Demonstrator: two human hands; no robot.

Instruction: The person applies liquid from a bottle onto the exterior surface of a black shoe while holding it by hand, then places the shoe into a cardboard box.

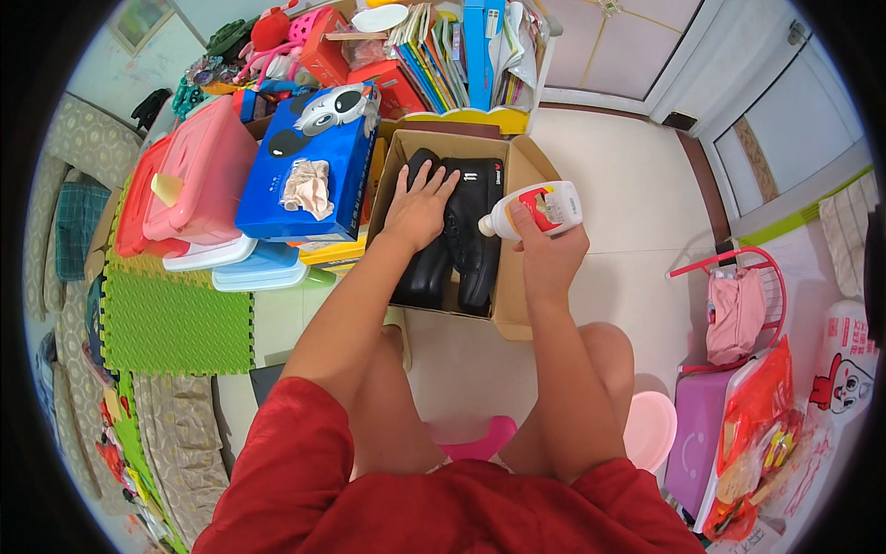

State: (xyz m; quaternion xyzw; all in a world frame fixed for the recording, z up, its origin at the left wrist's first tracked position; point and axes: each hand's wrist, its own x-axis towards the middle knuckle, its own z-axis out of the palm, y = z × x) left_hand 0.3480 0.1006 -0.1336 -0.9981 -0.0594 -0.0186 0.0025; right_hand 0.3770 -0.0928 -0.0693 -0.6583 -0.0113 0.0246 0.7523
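An open cardboard box (516,277) stands on the floor between my knees and the shelf, with a pair of black leather shoes or boots (477,256) lying side by side in it. My left hand (420,208) rests with spread fingers on the left one. Held in my right hand (554,253) is a white plastic bottle (569,201) with a red label, tilted so that its nozzle points left over the right shoe. Whether the nozzle is capped I cannot tell. A crumpled beige cloth (309,188) lies on a blue box (277,201) left of the cardboard box.
Pink storage bins (201,173) stand at the left, above a green foam mat (180,322). Behind the cardboard box is a shelf with books (426,66). At the right are a pink basin (649,431), a purple container (699,429) and a red-framed chair (775,298).
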